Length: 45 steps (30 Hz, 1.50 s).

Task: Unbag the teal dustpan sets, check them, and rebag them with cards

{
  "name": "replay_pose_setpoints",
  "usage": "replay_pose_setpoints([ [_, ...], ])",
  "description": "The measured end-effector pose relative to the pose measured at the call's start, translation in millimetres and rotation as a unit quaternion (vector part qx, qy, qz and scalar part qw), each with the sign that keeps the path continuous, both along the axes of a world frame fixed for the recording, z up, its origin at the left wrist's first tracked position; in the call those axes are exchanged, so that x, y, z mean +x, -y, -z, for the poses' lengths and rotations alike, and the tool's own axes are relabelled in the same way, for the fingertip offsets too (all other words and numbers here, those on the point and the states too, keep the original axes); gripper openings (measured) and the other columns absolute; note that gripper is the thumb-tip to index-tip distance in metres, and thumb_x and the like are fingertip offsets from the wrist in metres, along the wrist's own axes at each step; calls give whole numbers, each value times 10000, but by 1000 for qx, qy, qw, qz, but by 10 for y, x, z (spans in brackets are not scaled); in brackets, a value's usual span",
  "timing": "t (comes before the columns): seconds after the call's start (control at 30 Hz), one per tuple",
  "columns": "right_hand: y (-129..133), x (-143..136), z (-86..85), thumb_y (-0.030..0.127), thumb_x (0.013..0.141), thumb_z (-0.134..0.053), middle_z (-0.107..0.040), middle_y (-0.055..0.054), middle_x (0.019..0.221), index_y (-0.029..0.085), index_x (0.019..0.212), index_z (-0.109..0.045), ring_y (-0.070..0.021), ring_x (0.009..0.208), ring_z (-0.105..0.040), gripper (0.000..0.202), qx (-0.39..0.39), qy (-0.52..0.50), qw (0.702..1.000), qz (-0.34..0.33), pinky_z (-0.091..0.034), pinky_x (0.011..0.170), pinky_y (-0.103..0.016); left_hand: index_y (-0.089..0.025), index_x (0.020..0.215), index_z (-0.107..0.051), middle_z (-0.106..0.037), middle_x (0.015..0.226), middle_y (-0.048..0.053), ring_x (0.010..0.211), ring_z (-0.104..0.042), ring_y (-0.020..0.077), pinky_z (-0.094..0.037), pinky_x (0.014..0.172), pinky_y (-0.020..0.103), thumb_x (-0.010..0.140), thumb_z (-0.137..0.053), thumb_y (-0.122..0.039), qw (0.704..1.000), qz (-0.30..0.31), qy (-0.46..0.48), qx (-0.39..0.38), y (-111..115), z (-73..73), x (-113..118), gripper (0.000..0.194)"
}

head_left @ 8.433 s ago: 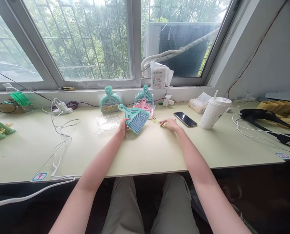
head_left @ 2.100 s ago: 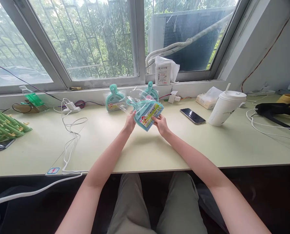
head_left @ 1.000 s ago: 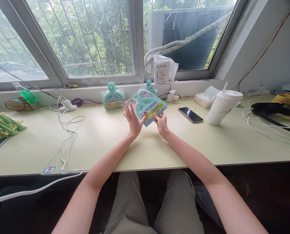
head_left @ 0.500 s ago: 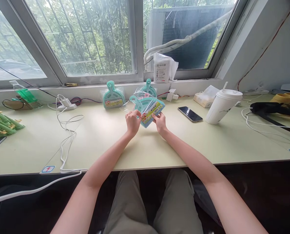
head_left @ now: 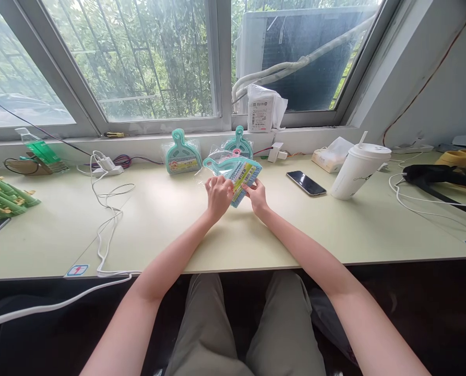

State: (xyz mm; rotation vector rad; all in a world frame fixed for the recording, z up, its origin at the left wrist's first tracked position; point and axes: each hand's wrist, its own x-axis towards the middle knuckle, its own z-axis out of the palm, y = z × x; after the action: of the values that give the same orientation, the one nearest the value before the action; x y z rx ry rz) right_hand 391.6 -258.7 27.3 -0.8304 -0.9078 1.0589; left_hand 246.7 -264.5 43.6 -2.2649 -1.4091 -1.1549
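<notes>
A teal dustpan set (head_left: 238,175) with a yellow and blue label, in clear plastic wrap, is held tilted above the desk. My right hand (head_left: 256,197) grips its lower right edge, thumb on the front. My left hand (head_left: 219,196) is closed at its lower left side, back of the hand up; its fingertips are partly hidden against the package. Behind stand two more teal sets against the wall, one (head_left: 183,154) to the left and another (head_left: 239,140) partly covered by the held one.
Right of my hands lie a phone (head_left: 306,183), a white cup (head_left: 358,172) with a straw and a tissue pack (head_left: 332,155). A white cable (head_left: 113,214) crosses the desk (head_left: 158,245) on the left, near green bundles (head_left: 6,198) and a green bottle (head_left: 43,149).
My left hand has turned over the package's left side, its back now more upward. The held package has shifted slightly left and tilted. My right hand keeps its hold.
</notes>
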Motion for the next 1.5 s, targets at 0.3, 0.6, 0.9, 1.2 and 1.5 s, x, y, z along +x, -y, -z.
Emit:
replay_pose_setpoints([
  [0.3, 9, -8, -22, 395, 569, -895, -759, -38, 933, 221, 1018, -610, -220, 886, -715, 560, 19, 13, 999, -32, -600, 811, -382, -244, 1347, -538, -364, 1580, 103, 1546, -127, 265, -72, 1238, 599, 933, -331, -65, 992, 121, 29, -4, -97, 154, 76, 496],
  [0.6, -13, -2, 1, 348, 579, -870, -766, -36, 891, 213, 1027, -612, -216, 848, -722, 535, 16, 2, 999, -29, -591, 800, -361, -192, 1414, -526, -249, 1643, 103, 1546, -96, 274, -115, 1255, 557, 940, -355, -140, 951, 289, 65, -88, -223, 222, 61, 507],
  [0.9, 25, -20, -30, 274, 614, -817, -764, -35, 931, 212, 1055, -622, -221, 923, -725, 486, 12, -2, 1000, -26, -579, 876, -373, -244, 1365, -545, -362, 1595, 84, 1530, -207, 246, -151, 1254, 526, 882, -414, -95, 923, 368, 96, -64, 10, 124, 108, 522],
  [1.2, -26, 52, -119, 254, 626, -847, -739, -60, 1046, 201, 942, -644, -231, 1026, -699, 379, 9, -127, 992, 18, -588, 956, -406, -255, 1489, -226, -96, 1655, 149, 1551, -86, 278, -146, 1250, 470, 818, -703, -333, 838, 48, 544, 5, -40, -180, -32, 827],
  [1.5, -42, 110, -172, 194, 606, -867, -746, -75, 1054, 175, 877, -686, -266, 1121, -673, 327, -19, -102, 992, -75, -551, 1039, -417, -221, 1289, -539, -668, 1251, 79, 1265, -579, 258, -437, 1102, 415, 819, -670, -269, 632, 298, 668, -257, -24, -151, 149, 491],
])
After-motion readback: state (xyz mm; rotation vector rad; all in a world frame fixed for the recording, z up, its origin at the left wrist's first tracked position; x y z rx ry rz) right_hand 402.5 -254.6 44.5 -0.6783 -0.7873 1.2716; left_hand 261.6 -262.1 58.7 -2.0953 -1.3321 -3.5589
